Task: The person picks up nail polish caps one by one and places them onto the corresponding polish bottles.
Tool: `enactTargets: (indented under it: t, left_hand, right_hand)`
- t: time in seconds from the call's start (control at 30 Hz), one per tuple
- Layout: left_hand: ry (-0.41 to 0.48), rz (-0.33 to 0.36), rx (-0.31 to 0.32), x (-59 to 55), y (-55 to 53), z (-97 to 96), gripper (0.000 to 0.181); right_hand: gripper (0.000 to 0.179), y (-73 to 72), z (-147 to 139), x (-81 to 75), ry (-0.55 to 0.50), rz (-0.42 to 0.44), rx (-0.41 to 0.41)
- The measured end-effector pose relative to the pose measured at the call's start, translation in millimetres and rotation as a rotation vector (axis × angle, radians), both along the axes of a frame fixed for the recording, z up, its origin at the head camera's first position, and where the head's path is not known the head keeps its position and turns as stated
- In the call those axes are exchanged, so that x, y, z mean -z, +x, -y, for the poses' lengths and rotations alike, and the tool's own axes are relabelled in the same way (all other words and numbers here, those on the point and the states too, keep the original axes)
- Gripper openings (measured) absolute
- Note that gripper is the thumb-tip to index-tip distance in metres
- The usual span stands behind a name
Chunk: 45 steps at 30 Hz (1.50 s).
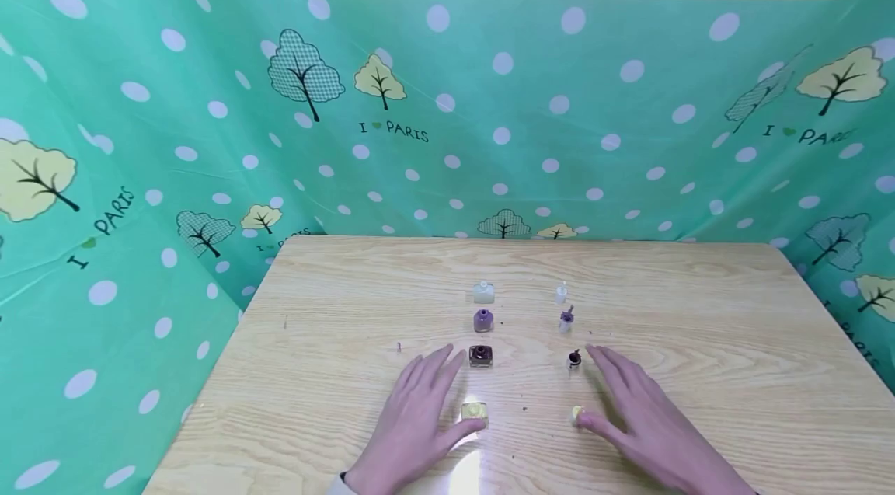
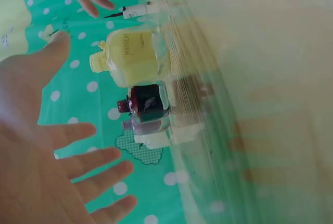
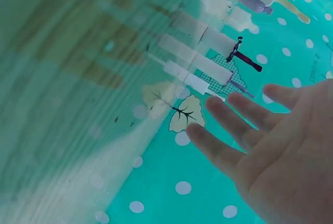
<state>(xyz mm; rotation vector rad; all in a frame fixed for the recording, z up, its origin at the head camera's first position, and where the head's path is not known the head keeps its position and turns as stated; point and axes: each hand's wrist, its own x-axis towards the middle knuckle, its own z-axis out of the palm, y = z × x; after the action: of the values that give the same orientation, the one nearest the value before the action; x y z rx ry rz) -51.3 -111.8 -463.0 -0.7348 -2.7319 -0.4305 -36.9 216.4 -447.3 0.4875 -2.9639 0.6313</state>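
Open nail polish bottles stand in a column on the table: yellow, dark red, purple and white. Their brush caps form a second column to the right, brushes up: a white cap, a purple-brushed cap, a dark-brushed cap and a yellow-brushed cap. My left hand is spread just left of the yellow and dark red bottles, holding nothing. Fingers extended, my right hand is right of the caps; its thumb overlaps the yellow-brushed cap's edge, and contact is unclear.
The wooden table carries small dark specks and a tiny purplish bit left of the bottles. A green polka-dot cloth with printed trees hangs behind the table and along its sides.
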Motion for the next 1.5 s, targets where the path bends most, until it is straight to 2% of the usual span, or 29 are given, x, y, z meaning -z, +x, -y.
enactTargets:
  t: [0.13, 0.2, 0.27, 0.83, 1.1, 1.27, 1.5]
  left_hand:
    - [0.054, 0.061, 0.025, -0.6, 2.5, 1.1, 0.084]
    - [0.057, 0.079, 0.025, -0.5, 2.8, 1.9, 0.082]
    - [0.053, 0.088, 0.026, 0.1, 2.6, 2.6, 0.077]
    - [0.066, 0.130, 0.107, 9.8, -5.6, 3.4, 0.059]
    - [0.081, 0.076, 0.179, 11.8, -10.3, -1.0, 0.036]
    - [0.083, 0.055, 0.184, 12.1, -10.8, -2.0, 0.029]
    - [0.085, 0.081, 0.173, 9.9, -9.9, -2.8, 0.028]
  right_hand:
    - [0.095, 0.3, 2, -4.8, 0.007, 0.125, 0.051]
    - [0.099, 0.6, 2, -5.2, 0.003, 0.153, 0.056]
    - [0.098, 0.5, 1, -4.6, -0.003, 0.145, 0.036]
    - [0.055, -8.7, -6, 1.5, -0.129, 0.206, -0.127]
    - [0.031, -15.8, -5, 3.3, -0.204, 0.186, -0.227]
    - [0.025, -19.1, -4, 2.6, -0.198, 0.229, -0.267]
    - [0.022, -23.8, -2, 1.5, -0.183, 0.327, -0.277]
